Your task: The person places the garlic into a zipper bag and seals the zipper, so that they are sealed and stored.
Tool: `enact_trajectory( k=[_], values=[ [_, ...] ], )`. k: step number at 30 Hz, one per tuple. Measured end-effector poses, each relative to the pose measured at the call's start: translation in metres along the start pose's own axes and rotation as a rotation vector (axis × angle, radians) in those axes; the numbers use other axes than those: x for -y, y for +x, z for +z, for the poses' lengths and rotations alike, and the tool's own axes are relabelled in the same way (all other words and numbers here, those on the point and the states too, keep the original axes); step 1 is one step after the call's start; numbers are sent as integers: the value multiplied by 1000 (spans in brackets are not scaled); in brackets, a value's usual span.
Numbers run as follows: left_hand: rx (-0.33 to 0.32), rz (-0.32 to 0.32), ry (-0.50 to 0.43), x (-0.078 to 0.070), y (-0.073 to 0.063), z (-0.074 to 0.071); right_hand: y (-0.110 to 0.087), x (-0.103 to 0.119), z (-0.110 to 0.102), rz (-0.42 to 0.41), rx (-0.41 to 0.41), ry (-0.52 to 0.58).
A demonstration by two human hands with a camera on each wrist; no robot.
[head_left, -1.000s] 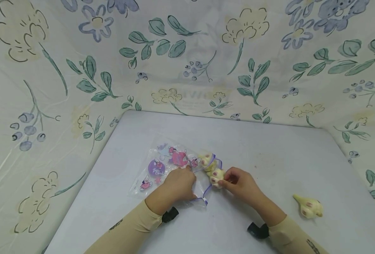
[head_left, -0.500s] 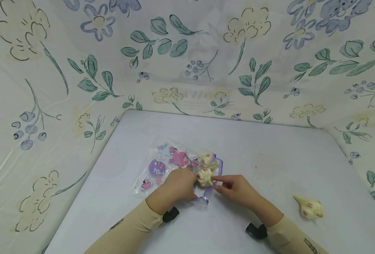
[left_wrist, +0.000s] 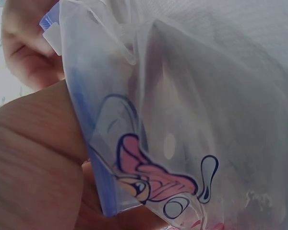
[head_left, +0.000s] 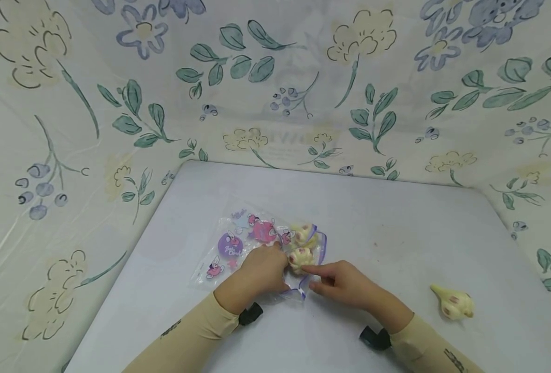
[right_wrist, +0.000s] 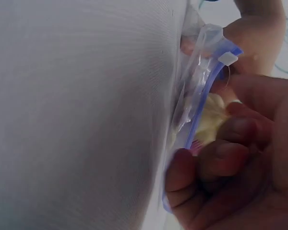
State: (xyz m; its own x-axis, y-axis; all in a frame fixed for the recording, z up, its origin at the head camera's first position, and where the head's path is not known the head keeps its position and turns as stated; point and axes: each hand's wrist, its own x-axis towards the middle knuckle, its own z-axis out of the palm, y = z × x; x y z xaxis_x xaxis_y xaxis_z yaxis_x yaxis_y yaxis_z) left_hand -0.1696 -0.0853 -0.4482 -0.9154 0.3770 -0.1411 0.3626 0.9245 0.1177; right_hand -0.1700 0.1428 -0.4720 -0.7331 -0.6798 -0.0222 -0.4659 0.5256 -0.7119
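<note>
A clear plastic slider bag (head_left: 230, 269) with pink and purple cartoon prints lies on the table, its blue-edged mouth facing right. My left hand (head_left: 261, 269) grips the bag at its mouth; the blue zip edge (left_wrist: 81, 110) crosses that hand in the left wrist view. A pale garlic bulb (head_left: 301, 257) sits at the mouth beside the left hand, and another garlic bulb (head_left: 302, 234) lies just behind it. My right hand (head_left: 345, 282) touches the nearer bulb with an extended index finger, its other fingers curled. In the right wrist view, the white slider (right_wrist: 228, 59) shows on the blue edge.
A third garlic bulb (head_left: 456, 304) with a stem lies on the white table (head_left: 396, 223) at the right. A floral sheet (head_left: 275, 83) hangs behind and at the sides. Black wrist mounts (head_left: 375, 338) sit by both cuffs.
The nearer garlic bulb has moved left into the bag's mouth. My right hand let go of it, moved slightly left and now touches it with the index finger. The left hand stays in place.
</note>
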Motion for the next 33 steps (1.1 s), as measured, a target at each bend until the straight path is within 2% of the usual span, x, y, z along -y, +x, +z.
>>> enact_trajectory(
  k=[3,7,16,22,25,28,33],
  values=[
    [-5,0,1,0,0,0,1,1,1,-25,69,-44],
    [-8,-1,-2,0,-1,0,2,3,4,-38,81,-72],
    [0,-4,-6,0,-1,0,12,15,6,83,151,-171],
    [-5,3,-3,0,-1,1,18,16,6,89,169,-171],
    [-12,14,-2,1,-1,2,18,14,6,62,138,-164],
    [-15,17,3,1,0,2,16,12,4,43,65,-159],
    [-12,16,14,1,0,1,12,11,-1,66,-53,-126]
  ],
)
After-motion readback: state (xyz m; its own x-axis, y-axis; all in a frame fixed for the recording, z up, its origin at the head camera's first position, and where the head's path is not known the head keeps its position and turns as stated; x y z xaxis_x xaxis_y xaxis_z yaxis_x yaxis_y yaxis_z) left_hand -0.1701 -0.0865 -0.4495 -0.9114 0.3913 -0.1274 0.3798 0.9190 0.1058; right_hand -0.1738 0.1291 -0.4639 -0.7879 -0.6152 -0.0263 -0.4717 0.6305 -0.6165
